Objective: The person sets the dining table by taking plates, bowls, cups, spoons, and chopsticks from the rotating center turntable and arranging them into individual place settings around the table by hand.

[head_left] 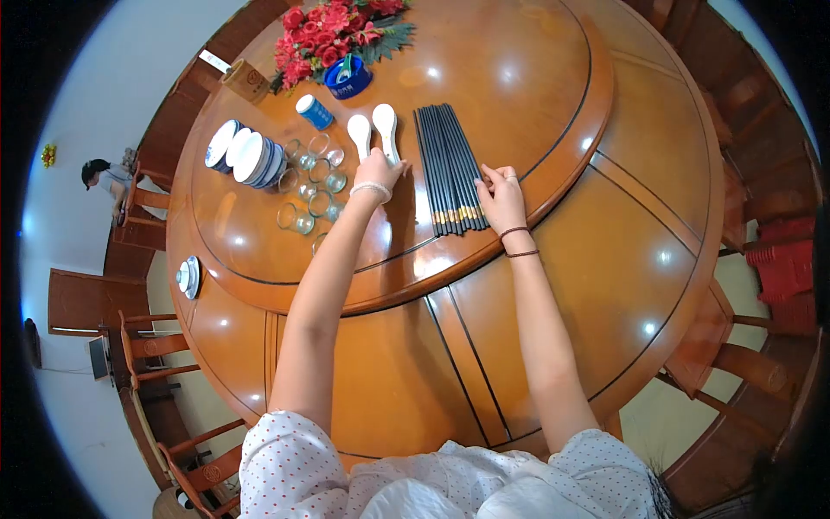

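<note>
My left hand [380, 171] is closed over the handles of the white soup spoons [385, 127], whose bowls point away from me. My right hand [501, 199] has its fingers drawn together on the outermost chopstick at the right side of a row of black chopsticks [445, 164]. The row lies flat, with gold-banded ends toward me. Left of the spoons stand several small clear glasses [308, 190]. Beyond them, white bowls with blue sides [251, 158] are stacked on their sides or tilted; their exact lean is hard to tell.
A lazy Susan [527, 78] carries these things on the round wooden table [380, 381]. Farther back are a blue canister [314, 112], a blue ashtray [348, 80], a wooden holder [246, 81] and red flowers [328, 39]. A lidded cup [188, 277] sits left. Another person [112, 183] is by the chairs.
</note>
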A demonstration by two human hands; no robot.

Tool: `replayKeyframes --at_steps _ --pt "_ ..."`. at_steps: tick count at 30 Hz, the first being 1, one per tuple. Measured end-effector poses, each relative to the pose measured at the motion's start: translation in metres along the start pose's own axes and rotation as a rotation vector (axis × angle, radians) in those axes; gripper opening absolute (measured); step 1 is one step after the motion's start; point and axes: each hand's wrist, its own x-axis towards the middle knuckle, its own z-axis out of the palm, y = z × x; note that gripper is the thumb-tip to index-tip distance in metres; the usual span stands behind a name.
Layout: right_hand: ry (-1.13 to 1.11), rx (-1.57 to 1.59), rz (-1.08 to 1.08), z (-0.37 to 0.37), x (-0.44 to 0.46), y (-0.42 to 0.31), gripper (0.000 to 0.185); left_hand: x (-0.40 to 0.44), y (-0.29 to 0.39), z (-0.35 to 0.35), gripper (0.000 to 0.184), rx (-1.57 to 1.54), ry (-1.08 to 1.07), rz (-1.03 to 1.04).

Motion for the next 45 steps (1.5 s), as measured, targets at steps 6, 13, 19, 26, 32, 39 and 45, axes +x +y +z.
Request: replayKeyframes --at_steps 6,13,19,26,32,39,45 --pt "0.056 -0.168 -0.213 -0.005 -0.008 -0.013 0.031 -0.012 -0.005 0.007 0.047 -0.109 -0.057 0.053" --pt "-0.078 -0.329 -0.26 -0.008 -0.007 -0.017 0.028 -0.176 0.001 -0.018 0.07 -0.163 0.036 0.383" --pt "-0.156 -0.401 -0.136 -0.002 -0.011 -0.031 0.037 -0.401 -0.07 -0.033 0.06 -0.33 -0.135 -0.057" --pt "-0.199 -0.593 -0.113 0.015 -0.013 -0.036 0.04 -0.537 -0.156 -0.05 0.051 -0.343 0.141 -0.457" --pt "-0.058 -0.744 -0.165 0.028 -0.025 -0.048 0.044 -0.547 -0.202 -0.065 0.047 -0.345 0.214 -0.552" --pt "0.193 -0.846 -0.305 0.058 -0.08 -0.12 0.045 -0.538 -0.289 -0.105 0.044 -0.398 0.194 -0.524" --pt "-0.045 -0.256 -0.67 0.226 -0.237 -0.277 0.039 -0.435 -0.492 -0.141 0.035 -0.651 0.46 -0.443"
